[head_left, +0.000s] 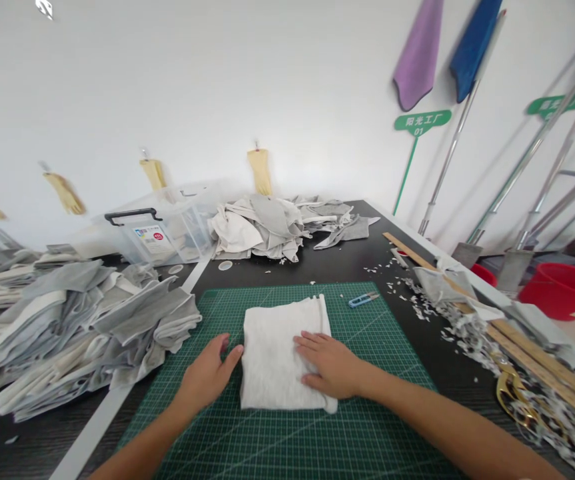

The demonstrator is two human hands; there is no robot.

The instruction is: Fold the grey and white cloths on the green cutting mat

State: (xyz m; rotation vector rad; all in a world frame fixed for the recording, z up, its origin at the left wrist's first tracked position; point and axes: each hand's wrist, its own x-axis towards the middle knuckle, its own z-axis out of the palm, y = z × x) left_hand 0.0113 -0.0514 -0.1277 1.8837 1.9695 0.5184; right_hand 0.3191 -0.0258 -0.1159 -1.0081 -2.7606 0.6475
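A folded whitish-grey cloth (274, 357) lies flat on a green cutting mat (382, 347) with a printed grid. My right hand (332, 365) rests on the cloth's right part, its fingers spread and pointing left. Beside the cloth's left edge is my left hand (210, 377), fingers apart, thumb close to that edge, with nothing held. Small blue thread snips (363, 299) lie near the mat's upper right corner.
Heaps of grey and white cloth (67, 320) fill the left; another pile (262, 227) lies behind the mat, next to a clear plastic box (157, 230). On the right are wooden rulers (547, 367), fabric scraps and gold-handled scissors (510, 393).
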